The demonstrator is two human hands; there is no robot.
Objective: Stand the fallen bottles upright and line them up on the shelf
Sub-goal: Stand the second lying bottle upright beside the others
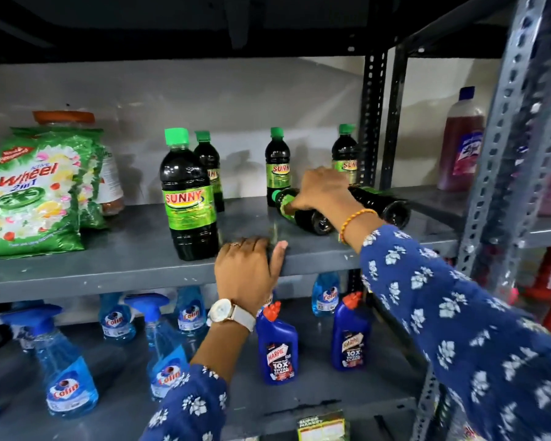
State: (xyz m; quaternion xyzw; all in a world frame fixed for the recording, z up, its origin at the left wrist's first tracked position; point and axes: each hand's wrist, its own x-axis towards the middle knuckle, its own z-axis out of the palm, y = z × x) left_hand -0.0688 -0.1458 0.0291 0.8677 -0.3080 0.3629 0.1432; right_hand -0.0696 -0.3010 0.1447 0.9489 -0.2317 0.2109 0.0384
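Dark plastic under our right hand (320, 189) — the fingers are curled down over a fallen bottle (303, 214) that lies on its side near the right end of the shelf (134, 265), green cap pointing left toward the standing ones. Whether the fingers have closed fully round it we cannot tell, since the hand hides the neck and shoulder. Our left hand (247, 265) grips nothing but the shelf's front lip, fingers draped over the edge and thumb out to the right, which steadies us well for the reach. A second fallen bottle (379, 203) lies touching the first, just behind and to its right, so we should lift the near one by the neck end and pivot it up on its base without rolling it into its neighbour. Two upright bottles (278, 167) stand close behind our right hand — a wide swing would knock them over. Further left, a front bottle (190, 198) stands near the lip with another just behind it; that front one gives us a line to set ours against, label facing out.
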